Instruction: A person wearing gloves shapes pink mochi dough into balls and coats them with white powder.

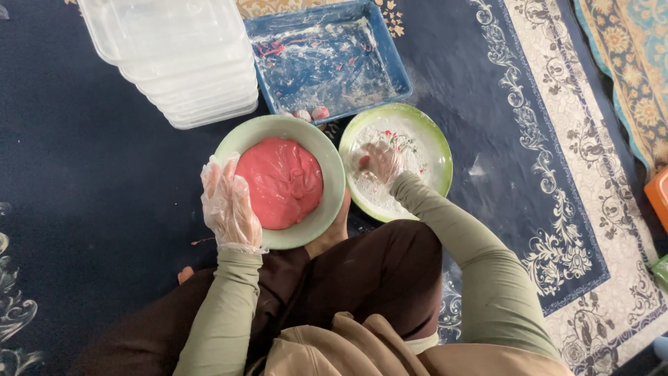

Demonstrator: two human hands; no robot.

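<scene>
Head view: gloved left hand (228, 206) flat, released, against green-rimmed round bowl (332, 182) of soft, sticky pink dough (280, 181); gloved right hand (379, 163) pinching small pink piece (363, 163) over floured plate (435, 150). Best scooped from beneath, probably.

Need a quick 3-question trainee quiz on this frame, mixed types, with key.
1. True or false: the left hand rests on the rim of the bowl of pink dough.
2. Where is the right hand? A) in the blue tray B) in the floured plate C) on the stack of clear containers
3. What covers both hands?

Key: 1 true; 2 B; 3 clear plastic gloves.
</scene>
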